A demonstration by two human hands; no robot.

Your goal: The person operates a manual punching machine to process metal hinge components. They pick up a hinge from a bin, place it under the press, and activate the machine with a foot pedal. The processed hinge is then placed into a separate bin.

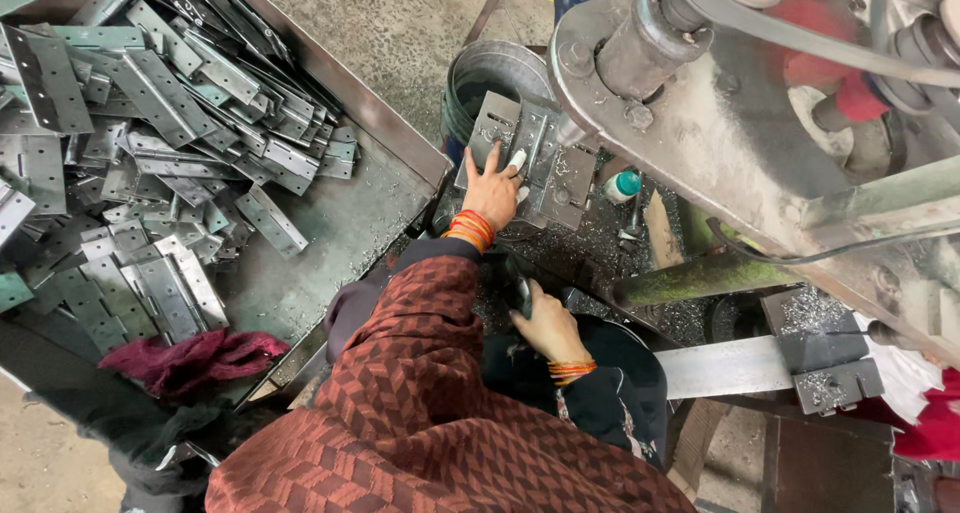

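The person's left hand [493, 191] lies flat, fingers spread, pressing a grey metal hinge plate [497, 123] against the fixture of the big belt-driven machine [720, 123]; one fingertip looks taped in white; the right hand [545, 325] sits lower, near the lap, clenched round a dark handle [521, 293], though what it belongs to isn't clear. Progress-wise it looks like loads left; the tray [330, 233] on the left is heaped with a pile of hinge plates [150, 123], and only one is at the machine; a metal bucket [490, 78] stands just behind the fixture, contents hidden. Surfaces are grimy; metal shavings [600, 243] litter the bench, a maroon rag [190, 358] lies on the tray's edge, and the floor [400, 23] is bare concrete.
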